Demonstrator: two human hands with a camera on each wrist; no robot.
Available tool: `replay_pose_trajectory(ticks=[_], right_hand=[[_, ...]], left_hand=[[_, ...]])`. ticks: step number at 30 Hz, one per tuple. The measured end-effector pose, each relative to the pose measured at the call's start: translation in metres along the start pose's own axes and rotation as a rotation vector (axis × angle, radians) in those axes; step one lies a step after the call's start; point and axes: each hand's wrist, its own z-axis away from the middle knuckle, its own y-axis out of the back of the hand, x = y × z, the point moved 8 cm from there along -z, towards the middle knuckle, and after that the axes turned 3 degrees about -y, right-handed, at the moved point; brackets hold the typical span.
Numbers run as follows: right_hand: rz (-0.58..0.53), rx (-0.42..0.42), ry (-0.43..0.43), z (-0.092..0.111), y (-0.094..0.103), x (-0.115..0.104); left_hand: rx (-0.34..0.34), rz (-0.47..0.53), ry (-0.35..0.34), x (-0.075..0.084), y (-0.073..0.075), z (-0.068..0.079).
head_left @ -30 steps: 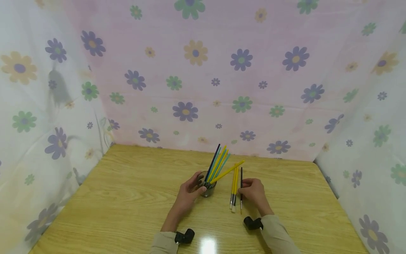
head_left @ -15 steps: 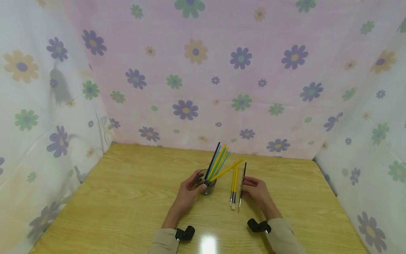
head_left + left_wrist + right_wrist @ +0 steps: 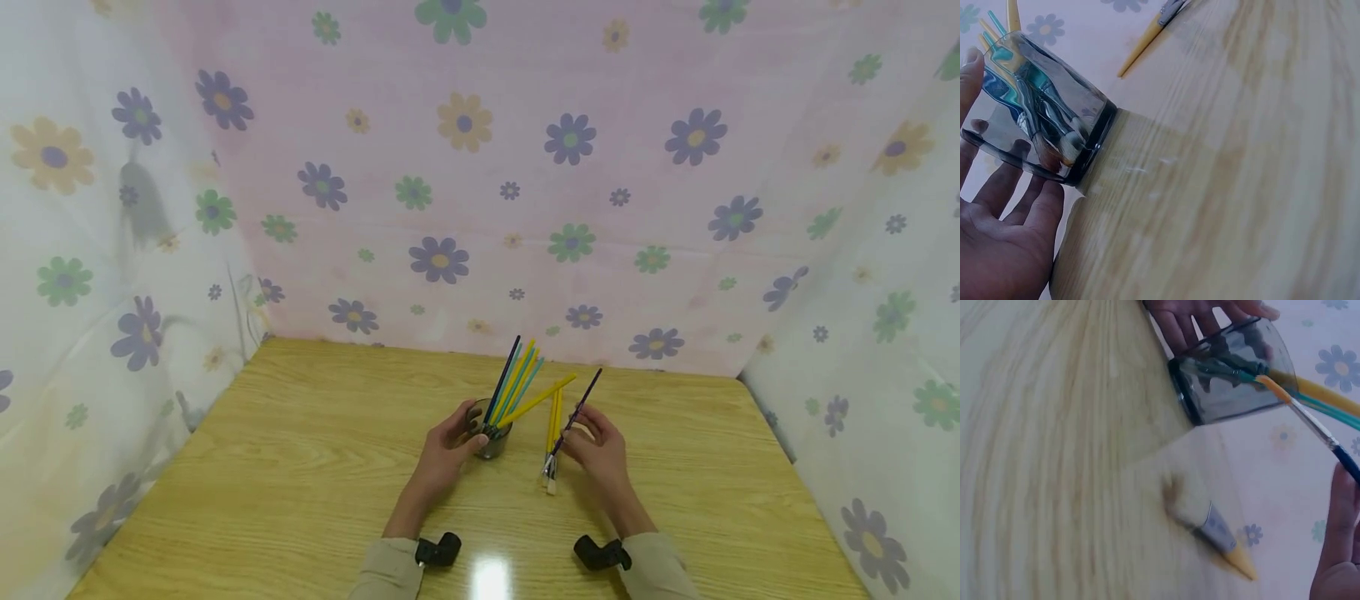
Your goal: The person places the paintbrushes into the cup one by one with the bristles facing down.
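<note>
My left hand (image 3: 437, 465) grips a smoky clear glass (image 3: 491, 451) that stands on the table, fingers and thumb around its side. Several paintbrushes with yellow, teal and dark blue handles (image 3: 504, 385) lean in it, bristles down, as the left wrist view shows. In my right hand (image 3: 602, 457), a slim dark-handled paintbrush (image 3: 589, 390) is pinched at mid-handle. It tilts, its orange bristles (image 3: 1274, 389) pointing down and overlapping the glass in the right wrist view. Yellow-handled paintbrushes (image 3: 558, 412) with pale bristles lie on the table between the glass and my right hand.
The wood-grain table (image 3: 315, 467) runs back to a flowered cloth (image 3: 480, 208), which also hangs at both sides. One yellow brush (image 3: 543, 397) leans far out of the glass to the right, over the lying brushes.
My right hand has lifted the dark paintbrush from the table and tilted it, its bristle end swinging left over the yellow brushes. My left hand stays on the glass.
</note>
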Motion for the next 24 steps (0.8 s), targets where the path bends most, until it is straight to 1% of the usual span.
replay_pose_trajectory(ticks=[2,6,9,13,17,20,24], right_hand=[[-0.038,0.000,0.066,0.002,-0.006,-0.006],[-0.080,-0.004,0.191,0.001,-0.018,-0.019],[-0.115,0.002,0.246,-0.002,-0.027,-0.026],[-0.139,0.012,0.282,-0.009,-0.038,-0.034],[-0.122,0.021,0.309,-0.012,-0.048,-0.040],[-0.087,0.053,0.315,-0.013,-0.053,-0.041],[-0.073,0.092,0.331,-0.015,-0.059,-0.043]], left_hand=[[0.000,-0.002,0.001,0.000,0.000,0.000],[0.004,-0.004,0.005,-0.001,0.001,0.001],[0.008,0.001,0.006,-0.001,0.001,0.000],[0.008,0.002,0.008,-0.001,0.001,0.000],[-0.008,0.004,0.004,-0.002,0.001,0.000],[-0.015,0.011,0.002,-0.002,0.000,0.001],[-0.011,0.009,0.005,-0.002,0.001,0.001]])
